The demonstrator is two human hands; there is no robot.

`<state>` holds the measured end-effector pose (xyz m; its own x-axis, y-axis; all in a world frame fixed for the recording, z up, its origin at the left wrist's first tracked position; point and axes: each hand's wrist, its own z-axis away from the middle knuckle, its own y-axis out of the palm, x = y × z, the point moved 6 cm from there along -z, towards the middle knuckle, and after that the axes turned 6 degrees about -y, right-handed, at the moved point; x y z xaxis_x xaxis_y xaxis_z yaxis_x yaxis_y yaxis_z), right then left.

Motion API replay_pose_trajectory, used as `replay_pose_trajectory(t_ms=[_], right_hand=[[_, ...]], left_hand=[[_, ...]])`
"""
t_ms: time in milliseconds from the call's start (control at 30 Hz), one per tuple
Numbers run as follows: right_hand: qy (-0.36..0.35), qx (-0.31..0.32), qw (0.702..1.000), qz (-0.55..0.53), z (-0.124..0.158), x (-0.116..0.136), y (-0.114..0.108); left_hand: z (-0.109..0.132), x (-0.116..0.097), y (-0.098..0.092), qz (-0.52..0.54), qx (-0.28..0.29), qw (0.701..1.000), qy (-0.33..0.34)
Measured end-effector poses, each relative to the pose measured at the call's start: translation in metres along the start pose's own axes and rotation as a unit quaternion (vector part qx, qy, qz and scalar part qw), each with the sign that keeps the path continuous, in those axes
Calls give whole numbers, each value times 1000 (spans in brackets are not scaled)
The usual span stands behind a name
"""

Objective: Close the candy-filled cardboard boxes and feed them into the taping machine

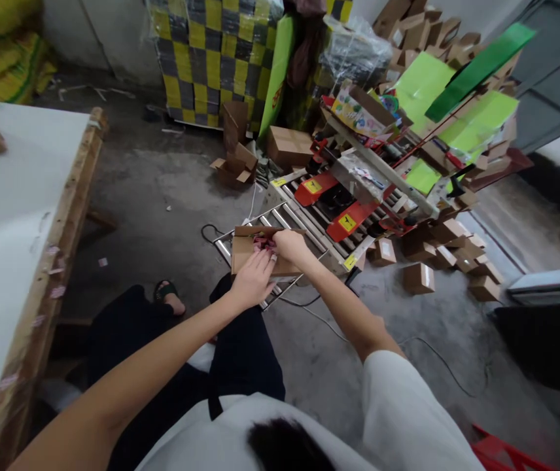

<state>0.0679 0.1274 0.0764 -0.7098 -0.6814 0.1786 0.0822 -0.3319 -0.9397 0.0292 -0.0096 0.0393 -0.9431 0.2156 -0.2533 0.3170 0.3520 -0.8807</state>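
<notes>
Plainly, the shallow cardboard carton (241,250) sits at the near end of the roller conveyor (281,214), just in front of the person's knees. It is plain brown and matt, roughly rectangular, its long side running across the view. The top is open: a strip of board rises along the far edge, and the inner floor shows bare and smooth on the left. Toward the middle lies a small cluster of pink and dark-red pieces (263,242), some with paler patches; they are too small and blurred for print or exact shape to be made out.

The left hand (253,278) reaches over the near edge, its fingers close together and nearly straight, the tips at the pink pieces; whether they grip any, I cannot tell. The right hand (290,247) comes in from the other side, fingers curled down into the carton beside the same cluster. Its fingertips are hidden, so I cannot tell what they hold.

Beyond the carton, two red plates (312,186) with yellow labels stand over the rollers. A white-topped table (10,216) lies to the left, and small closed boxes (418,278) rest on the concrete floor at right.
</notes>
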Motion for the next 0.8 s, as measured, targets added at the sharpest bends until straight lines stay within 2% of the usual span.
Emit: replay_pose_trajectory(t_ms=[133, 233, 300, 367, 433, 500, 567, 700, 800], right_hand=[[3, -5, 1000, 30, 16, 1, 6], [-41, -25, 999, 3, 38, -4, -10], [-69, -102, 992, -33, 50, -7, -37], [-97, -200, 972, -75, 54, -7, -62], [-135, -251, 953, -104, 50, 0, -69], [-163, -252, 948, -107, 45, 10, -53], [-161, -238, 953, -95, 45, 17, -20], [-155, -262, 945, -119, 71, 16, 43], [-161, -293, 930, -152, 84, 10, 60]], left_hand=[[-11, -1, 0, -27, 72, 996, -37], [-20, 0, 2, -33, 117, 992, -45], [-25, 2, 4, -30, 141, 989, -44], [-28, 3, 7, -29, 164, 985, -48], [-29, 5, 8, -33, 181, 982, -52], [-28, 6, 8, -37, 180, 982, -52], [-26, 8, 9, -32, 164, 985, -44], [-20, 9, 13, -15, 109, 994, -1], [-14, 9, 12, -21, 55, 998, 28]])
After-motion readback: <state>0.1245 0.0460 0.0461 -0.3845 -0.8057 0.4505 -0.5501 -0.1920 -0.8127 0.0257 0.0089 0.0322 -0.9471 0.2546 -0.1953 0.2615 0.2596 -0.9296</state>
